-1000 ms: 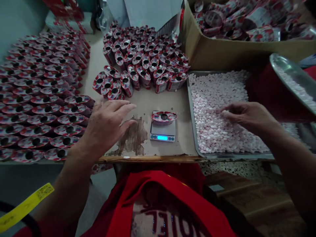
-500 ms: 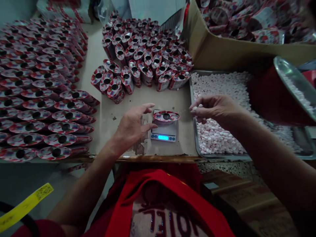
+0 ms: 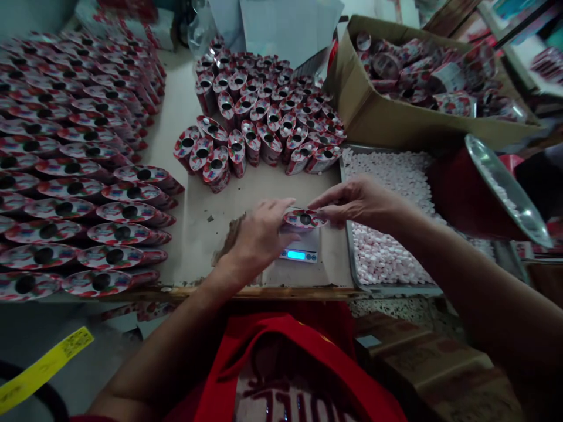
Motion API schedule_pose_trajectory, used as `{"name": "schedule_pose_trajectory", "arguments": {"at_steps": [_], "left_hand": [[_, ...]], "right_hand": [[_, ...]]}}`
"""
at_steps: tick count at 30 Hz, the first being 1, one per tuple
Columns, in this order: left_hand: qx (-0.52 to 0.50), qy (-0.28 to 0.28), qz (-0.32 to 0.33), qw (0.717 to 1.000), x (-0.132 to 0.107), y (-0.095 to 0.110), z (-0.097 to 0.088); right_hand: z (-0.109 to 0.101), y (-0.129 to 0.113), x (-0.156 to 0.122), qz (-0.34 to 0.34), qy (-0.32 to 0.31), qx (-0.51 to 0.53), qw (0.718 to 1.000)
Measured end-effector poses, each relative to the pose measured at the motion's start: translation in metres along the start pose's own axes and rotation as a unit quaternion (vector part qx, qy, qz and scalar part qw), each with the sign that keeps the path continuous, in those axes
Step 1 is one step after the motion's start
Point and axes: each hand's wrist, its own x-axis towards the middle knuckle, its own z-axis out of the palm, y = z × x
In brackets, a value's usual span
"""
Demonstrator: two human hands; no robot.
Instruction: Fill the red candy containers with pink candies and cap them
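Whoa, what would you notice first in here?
Rows of red containers filling the left side jump out first. On the right sits a metal tray heaped with pale pink candies. In the middle, the left hand and right hand meet at one lone container on a small scale.

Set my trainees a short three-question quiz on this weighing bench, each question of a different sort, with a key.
1. True or false: the display of the small scale is dark.
2. The tray of pink-white tablets lies: A) left of the scale, B) right of the scale, C) on top of the scale.
3. Short answer: which hand is at the right end of the red container over the scale?

Key
1. False: it glows blue.
2. B.
3. The right hand; the left hand is at the other end.
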Motion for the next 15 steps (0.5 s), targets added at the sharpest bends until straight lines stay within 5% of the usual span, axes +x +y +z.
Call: {"name": "schedule_pose_trajectory", "arguments": {"at_steps": [4, 6, 8, 12, 15], "left_hand": [[0.042, -0.064, 0.036, 0.996, 0.015, 0.02, -0.003], [0.042, -0.005, 0.026, 0.999, 0.017, 0.015, -0.029], [0.05, 0.09, 0.01, 0.995, 0.019, -0.003, -0.072], [0.128, 0.199, -0.06, 0.97, 0.031, -0.063, -0.179], [0.194, 0.221, -0.125, 0.947, 0.042, -0.108, -0.231]], "right_hand": [[-0.021, 0.009, 0.018, 0.02, 0.119, 0.216, 0.969], [-0.027, 0.013, 0.034, 0.038, 0.133, 0.299, 0.944], [-0.027, 0.013, 0.053, 0.032, 0.125, 0.285, 0.95], [-0.019, 0.009, 0.086, -0.076, 0.206, -0.042, 0.975], [-0.016, 0.007, 0.1, -0.084, 0.232, -0.407, 0.88]]}}
